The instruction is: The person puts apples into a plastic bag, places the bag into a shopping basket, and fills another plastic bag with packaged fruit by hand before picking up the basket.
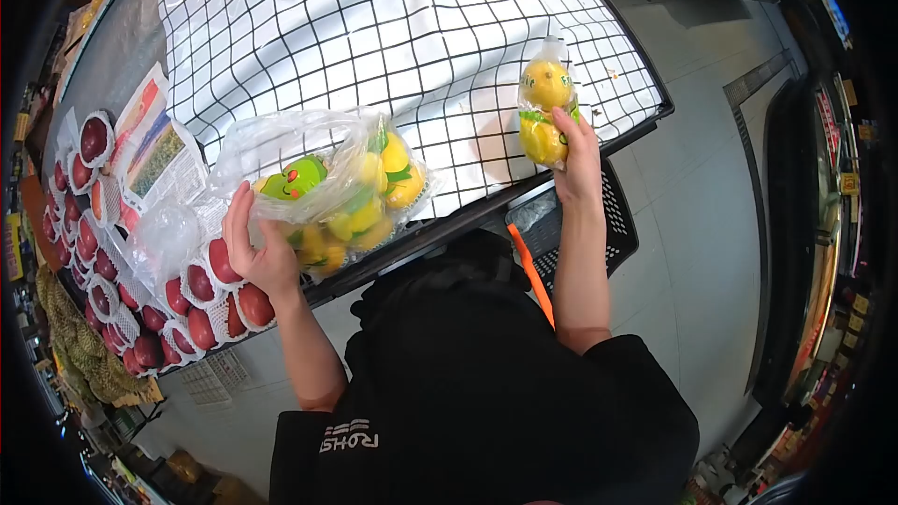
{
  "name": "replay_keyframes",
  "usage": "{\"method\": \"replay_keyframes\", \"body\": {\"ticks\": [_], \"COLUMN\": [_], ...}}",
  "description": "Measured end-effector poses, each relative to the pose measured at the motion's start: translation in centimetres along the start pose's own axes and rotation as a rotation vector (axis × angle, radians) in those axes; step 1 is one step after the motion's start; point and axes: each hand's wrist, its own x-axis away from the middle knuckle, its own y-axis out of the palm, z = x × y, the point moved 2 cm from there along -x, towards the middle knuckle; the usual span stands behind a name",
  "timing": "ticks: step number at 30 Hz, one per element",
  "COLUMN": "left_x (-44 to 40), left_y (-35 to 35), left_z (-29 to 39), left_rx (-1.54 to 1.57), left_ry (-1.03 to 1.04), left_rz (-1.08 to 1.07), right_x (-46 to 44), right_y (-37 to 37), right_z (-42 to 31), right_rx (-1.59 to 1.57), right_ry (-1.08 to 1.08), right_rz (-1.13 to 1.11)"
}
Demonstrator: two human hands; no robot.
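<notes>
My right hand (578,154) is wrapped round a clear plastic pack of yellow lemons (543,136), held upright over the front edge of the checked table cover. Two fruits show in it, with green print on the wrapper. On the left, my left hand (264,248) is at the near-left side of a large clear plastic bag (281,145), fingers stretched out and thumb apart, seeming to touch the film. Inside that bag lie several yellow lemons (369,196) in printed wrapping, and a green cartoon face (297,178) shows near its mouth.
White cloth with black grid lines (374,28) covers the table. Several red fruits in white foam nets (199,282) fill its left end, beside a printed paper (159,150) and crumpled clear plastic (168,243). Below the front edge is a black basket (617,224) with an orange handle (530,276).
</notes>
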Motion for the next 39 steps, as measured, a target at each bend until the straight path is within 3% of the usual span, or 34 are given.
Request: {"method": "replay_keyframes", "body": {"ticks": [4, 7, 9, 11, 13, 14, 17, 19, 21, 25, 27, 29, 30, 35, 39], "left_x": [1.1, 1.5, 2.4, 2.3, 2.3, 3.2, 4.1, 3.8, 4.0, 4.6, 5.0, 5.2, 5.2, 5.1, 4.4], "left_y": [-1.7, -3.4, -4.2, -3.6, -2.7, -1.9, -2.2, -3.1, -3.2, -3.1, -3.2, -3.1, -3.1, -3.1, -3.2], "left_z": [1.6, 2.6, 2.8, 4.6, 6.6, 6.4, 4.6, 4.1, 3.9, 3.4, 2.8, 2.5, 2.5, 2.9, 2.8], "left_rx": [0.053, -0.032, 0.282, 0.874, 1.118, 1.153, 1.275, 1.29, 1.345, 1.505, 1.573, 1.64, 1.672, 1.6, 1.446], "left_ry": [-0.11, 0.063, -0.025, -0.336, -0.499, -0.506, -0.7, -0.717, -0.723, -0.651, -0.656, -0.661, -0.658, -0.668, -0.573], "left_rz": [0.212, 0.281, 0.176, -0.104, -0.315, -0.278, -0.234, -0.181, -0.117, -0.038, -0.064, -0.097, -0.109, -0.091, -0.087], "right_x": [4.6, 7.1, 8.6, 9.5, 10.5, 10.8, 13.0, 13.7, 13.7, 12.6, 13.0, 13.2, 13.2, 13.1, 13.0], "right_y": [5.5, 9.0, 11.7, 13.7, 16.2, 17.3, 19.5, 20.1, 20.1, 18.5, 18.5, 18.4, 18.5, 18.2, 18.4], "right_z": [1.2, 0.8, 0.0, 0.1, -2.2, -1.8, -1.8, -1.8, -2.1, -1.2, -1.1, 0.3, 0.3, 1.2, 1.1], "right_rx": [-0.12, 0.015, 0.15, 0.307, 0.761, 0.748, 0.901, 0.961, 0.829, 0.724, 0.753, 0.073, -0.035, 0.037, 0.026], "right_ry": [0.093, 0.027, -0.12, -0.39, -0.762, -0.94, -1.102, -1.049, -1.052, -1.029, -1.011, -0.07, 0.1, 0.054, 0.025], "right_rz": [-0.142, -0.408, -0.5, -0.634, -0.819, -0.852, -0.886, -0.919, -0.932, -0.628, -0.603, -0.751, -0.876, -0.933, -0.832]}}
